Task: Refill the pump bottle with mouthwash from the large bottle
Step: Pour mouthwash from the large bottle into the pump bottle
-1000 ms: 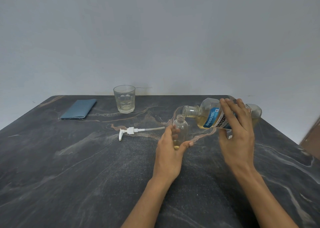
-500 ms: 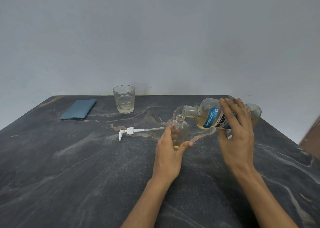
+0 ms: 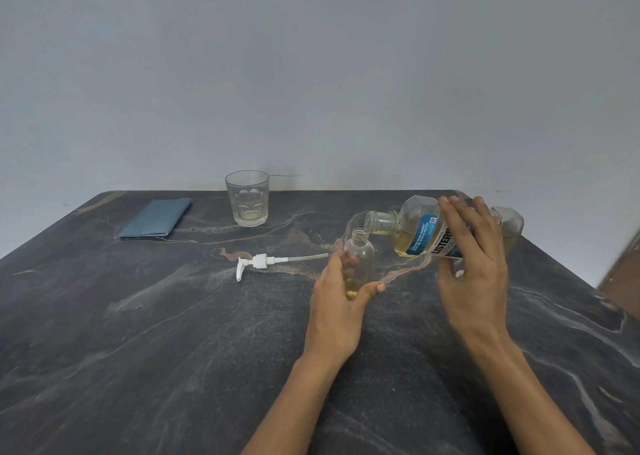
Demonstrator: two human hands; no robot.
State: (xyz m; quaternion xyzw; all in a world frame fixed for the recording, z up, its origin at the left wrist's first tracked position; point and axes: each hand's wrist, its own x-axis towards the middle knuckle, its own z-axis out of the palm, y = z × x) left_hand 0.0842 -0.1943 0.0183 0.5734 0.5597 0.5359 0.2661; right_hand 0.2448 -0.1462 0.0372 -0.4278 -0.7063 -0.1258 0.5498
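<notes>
Two bottles (image 3: pixel 360 257) (image 3: pixel 415 233), both hand-held

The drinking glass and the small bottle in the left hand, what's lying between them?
In the head view, only the white pump head lies between glass and small bottle.

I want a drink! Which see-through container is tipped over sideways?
The large labelled mouthwash bottle, held by the right hand. The small clear bottle and glass tumbler stand upright.
</notes>
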